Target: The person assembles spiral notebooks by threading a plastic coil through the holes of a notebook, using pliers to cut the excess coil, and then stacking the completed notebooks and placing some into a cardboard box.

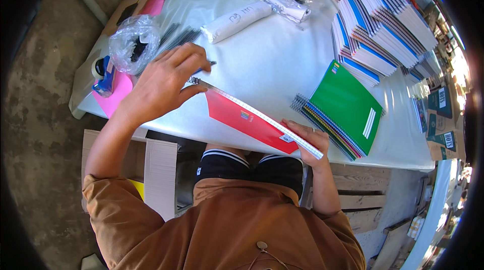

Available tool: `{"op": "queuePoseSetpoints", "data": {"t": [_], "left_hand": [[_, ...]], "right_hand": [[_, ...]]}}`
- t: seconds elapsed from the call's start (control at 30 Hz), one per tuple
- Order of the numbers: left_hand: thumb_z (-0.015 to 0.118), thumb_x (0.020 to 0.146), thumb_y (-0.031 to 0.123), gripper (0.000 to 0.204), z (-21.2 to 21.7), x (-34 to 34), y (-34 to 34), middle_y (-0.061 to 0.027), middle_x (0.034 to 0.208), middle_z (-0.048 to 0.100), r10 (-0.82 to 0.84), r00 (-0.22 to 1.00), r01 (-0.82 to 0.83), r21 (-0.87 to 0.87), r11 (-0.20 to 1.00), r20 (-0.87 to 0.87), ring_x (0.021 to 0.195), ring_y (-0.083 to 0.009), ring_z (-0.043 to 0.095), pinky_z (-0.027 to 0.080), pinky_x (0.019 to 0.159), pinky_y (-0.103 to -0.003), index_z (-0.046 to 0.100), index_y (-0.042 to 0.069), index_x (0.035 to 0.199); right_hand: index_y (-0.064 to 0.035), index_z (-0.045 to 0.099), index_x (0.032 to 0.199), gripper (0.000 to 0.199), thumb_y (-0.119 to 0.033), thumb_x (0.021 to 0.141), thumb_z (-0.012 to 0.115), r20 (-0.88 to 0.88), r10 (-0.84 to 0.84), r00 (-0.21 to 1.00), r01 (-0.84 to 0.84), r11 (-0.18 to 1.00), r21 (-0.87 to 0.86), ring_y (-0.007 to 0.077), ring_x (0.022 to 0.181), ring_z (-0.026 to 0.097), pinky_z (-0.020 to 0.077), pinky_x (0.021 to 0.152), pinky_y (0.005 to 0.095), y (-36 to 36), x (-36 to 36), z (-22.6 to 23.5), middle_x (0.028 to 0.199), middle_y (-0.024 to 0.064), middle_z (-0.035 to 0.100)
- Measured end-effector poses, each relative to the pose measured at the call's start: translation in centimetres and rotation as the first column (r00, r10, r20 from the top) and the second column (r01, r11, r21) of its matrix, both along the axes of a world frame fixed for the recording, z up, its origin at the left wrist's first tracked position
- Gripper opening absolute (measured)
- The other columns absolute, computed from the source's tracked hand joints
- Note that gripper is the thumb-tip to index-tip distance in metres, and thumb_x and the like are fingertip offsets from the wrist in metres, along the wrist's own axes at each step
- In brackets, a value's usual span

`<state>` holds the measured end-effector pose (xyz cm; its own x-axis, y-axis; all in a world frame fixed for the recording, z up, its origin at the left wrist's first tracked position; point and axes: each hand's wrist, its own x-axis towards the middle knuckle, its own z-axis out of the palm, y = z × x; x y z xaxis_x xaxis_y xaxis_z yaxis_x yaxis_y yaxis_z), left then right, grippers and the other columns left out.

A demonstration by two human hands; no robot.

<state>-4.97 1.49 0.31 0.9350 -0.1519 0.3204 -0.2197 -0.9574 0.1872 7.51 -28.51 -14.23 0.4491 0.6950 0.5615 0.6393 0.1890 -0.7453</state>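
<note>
A red-covered notebook (241,118) is held tilted on edge above the near side of a white table (262,63), its punched spine edge running from upper left to lower right. My left hand (164,82) pinches a metal spiral coil at the upper left end of that edge. My right hand (311,138) grips the notebook's lower right corner from below. Right of it lies a stack of spiral notebooks topped by a green cover (348,109).
Rows of blue and white notebooks (383,28) fill the right side. A clear bag of black parts (133,43), loose spiral coils (176,38), pink sheets (117,93), a tape dispenser (103,76), a white roll (237,19) and cardboard boxes (156,174) surround me.
</note>
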Motion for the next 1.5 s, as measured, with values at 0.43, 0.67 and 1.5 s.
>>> {"op": "queuePoseSetpoints", "data": {"t": [0.43,0.67,1.5], "left_hand": [[0.071,0.072,0.014,0.017,-1.1,0.5,0.2,-0.0092,0.09,0.061,0.076,0.994,-0.081,-0.051,0.995,-0.083,0.081,-0.0287,0.058,0.044,0.075,-0.038,0.064,0.003,0.083],[0.071,0.071,0.014,0.014,-0.1,0.7,-0.1,-0.0044,0.081,0.063,0.036,0.989,-0.015,0.141,0.99,-0.146,0.082,-0.0226,0.058,0.04,0.08,-0.036,0.065,0.007,0.081],[0.067,0.068,0.055,0.087,-12.8,-0.1,0.1,-0.0276,0.14,0.028,0.153,0.918,-0.212,0.127,0.969,0.366,0.13,-0.0504,0.019,0.005,0.103,-0.064,0.039,-0.005,0.124]], "right_hand": [[0.005,0.062,0.109,0.05,-0.038,0.084,0.055,-0.036,0.017,0.999,-0.017,1.0,0.003,0.0311,0.096,0.064,0.0507,0.082,0.0318,-0.2,0.4,-0.3,0.106,0.0221,0.063],[0.0045,0.062,0.108,0.053,-0.041,0.083,0.054,-0.024,0.021,0.999,-0.02,0.999,0.034,0.0311,0.096,0.064,0.051,0.082,0.0325,-0.3,0.4,-0.1,0.106,0.022,0.063],[0.0028,0.065,0.103,0.03,-0.009,0.075,0.064,0.143,-0.068,0.987,0.06,0.997,0.057,0.0285,0.096,0.065,0.0513,0.082,0.0301,0.8,-0.4,-0.2,0.103,0.0189,0.065]]}}
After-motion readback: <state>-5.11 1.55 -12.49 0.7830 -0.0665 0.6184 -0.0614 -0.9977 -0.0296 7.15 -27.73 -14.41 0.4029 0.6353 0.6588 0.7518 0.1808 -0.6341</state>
